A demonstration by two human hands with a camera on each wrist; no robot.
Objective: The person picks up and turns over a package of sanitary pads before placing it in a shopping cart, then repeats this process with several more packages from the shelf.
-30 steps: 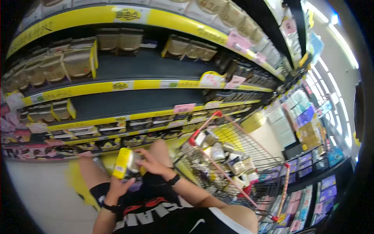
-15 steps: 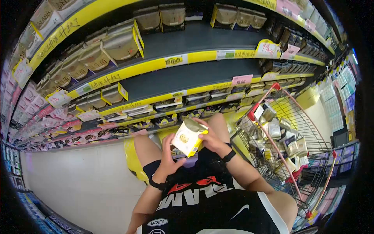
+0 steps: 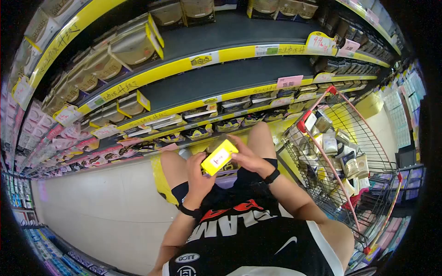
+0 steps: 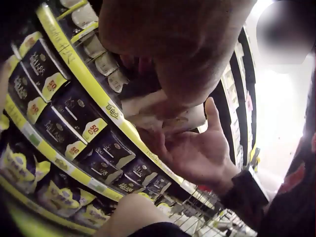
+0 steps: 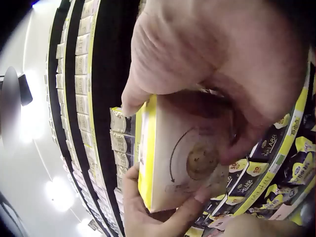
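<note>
A person sits with knees bent before a store shelf [image 3: 230, 39], both hands around one pack [image 3: 219, 159]. The pack is held over the lap, tilted, with a yellow side bearing a white label [image 3: 218, 158] turned up to the head view. In the right wrist view its white face shows a round smiling drawing [image 5: 203, 161] and a curved arrow.

The left hand [image 3: 199, 180] grips the pack from the near left; in the right wrist view one digit lies against the yellow side and another reaches across the white face. The right hand [image 3: 251, 159] holds the opposite end, thumb on the yellow side's edge, fingers bent over the pack, the span between them about as wide as the pack. Each wrist wears a dark band.

Below the pack, between the thighs, something purple [image 3: 225, 182] shows partly; what it is cannot be told. To the person's right stands a wire cart [image 3: 302, 126] with red corners, holding a heap of pale and dark packages [image 3: 329, 143]. Yellow strips edge the shelf, with a pink price tag [image 3: 290, 82] on one. The pale floor [image 3: 101, 202] spreads to the left.
</note>
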